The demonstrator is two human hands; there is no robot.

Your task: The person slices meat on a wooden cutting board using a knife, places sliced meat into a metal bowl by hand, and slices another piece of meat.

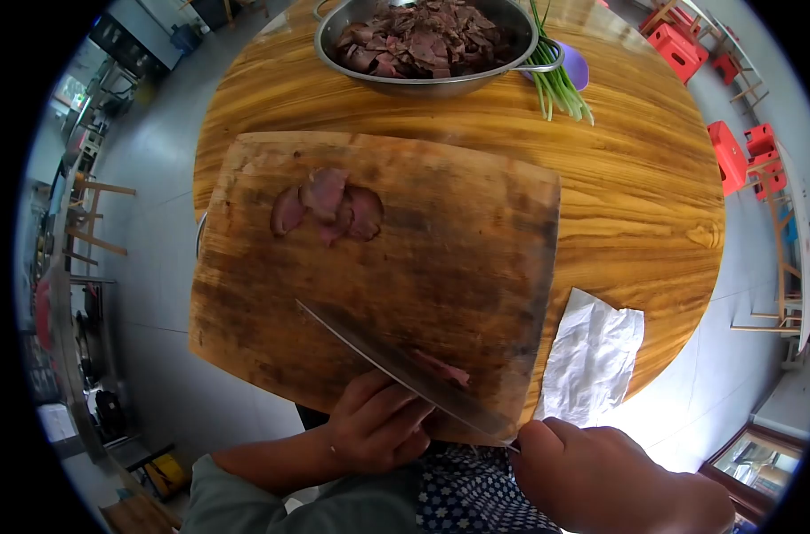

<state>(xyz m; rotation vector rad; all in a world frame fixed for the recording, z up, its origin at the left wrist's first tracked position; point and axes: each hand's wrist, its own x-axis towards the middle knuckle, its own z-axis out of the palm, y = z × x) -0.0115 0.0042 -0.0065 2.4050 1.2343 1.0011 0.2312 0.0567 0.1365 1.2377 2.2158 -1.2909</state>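
A long-bladed knife (396, 367) lies at a slant across the near part of the wooden cutting board (271, 303). My right hand (592, 472) is closed around its handle, at the board's near right corner. On the other side of the blade, my left hand (380, 423) has its fingers curled down beside the knife; whatever they press on is hidden. A thin strip of meat (442, 367) lies just beyond the blade. Farther up the board, several reddish-brown meat slices (327, 203) overlap in a small cluster.
A metal basin (423, 86) heaped with sliced meat stands at the table's far side. Green onions (556, 89) and a purple dish (576, 67) are beside it. White paper (592, 356) lies right of the board on the round wooden table (636, 205). Red stools (676, 52) stand beyond.
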